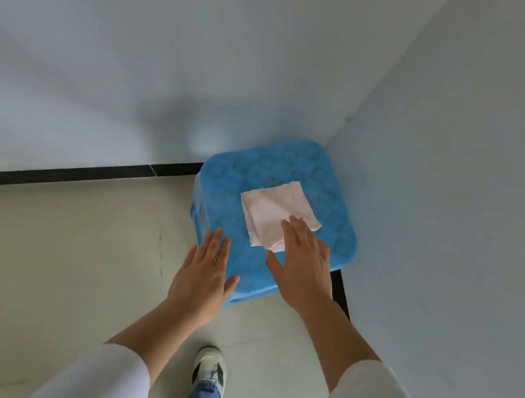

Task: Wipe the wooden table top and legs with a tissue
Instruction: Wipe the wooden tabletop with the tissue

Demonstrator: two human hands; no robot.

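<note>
Folded white tissue (272,214) lies flat on blue stool (294,166).

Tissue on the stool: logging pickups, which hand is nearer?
Right. The right hand overlaps the tissue at its near edge; the left hand is apart, left of it at the stool rim.

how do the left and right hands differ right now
The right hand has its fingertips on the folded tissue; the left hand is off it, at the near-left edge of the blue stool. The right hand reaches further over the stool than the left hand. Both are open, palms down, fingers straight.
</note>
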